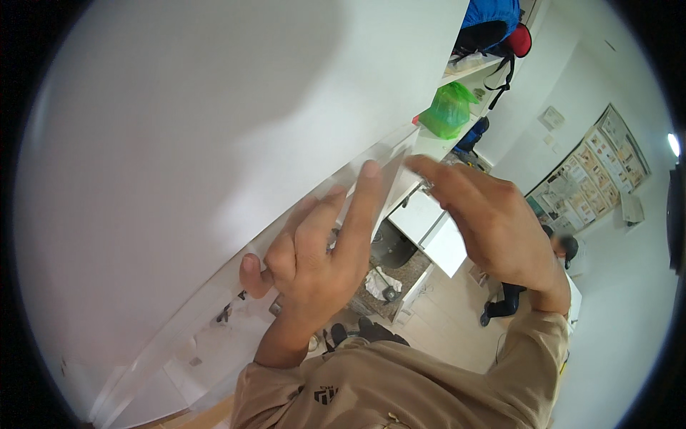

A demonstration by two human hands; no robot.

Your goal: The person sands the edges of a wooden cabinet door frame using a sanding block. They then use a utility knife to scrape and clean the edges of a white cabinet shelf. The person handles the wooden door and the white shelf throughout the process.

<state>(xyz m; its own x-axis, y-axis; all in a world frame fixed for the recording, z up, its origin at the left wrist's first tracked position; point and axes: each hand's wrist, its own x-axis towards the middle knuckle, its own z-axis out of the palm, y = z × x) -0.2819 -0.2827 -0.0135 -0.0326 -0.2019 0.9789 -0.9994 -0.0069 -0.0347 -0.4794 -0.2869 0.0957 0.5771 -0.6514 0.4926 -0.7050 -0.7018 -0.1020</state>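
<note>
A wide white panel [171, 157] fills the left, a clear plastic strip [395, 151] running slantwise along its lower edge. A person's left hand [318, 250] lies over the strip, fingers fanned apart, index finger extended against it; whether the hidden thumb pinches cannot be told. Beyond sits a green plastic bag [449, 112] on a shelf. The right hand [493, 222], fingers bent and close together, hangs near the strip's upper end, blurred fingertips leaving contact or grip unclear.
</note>
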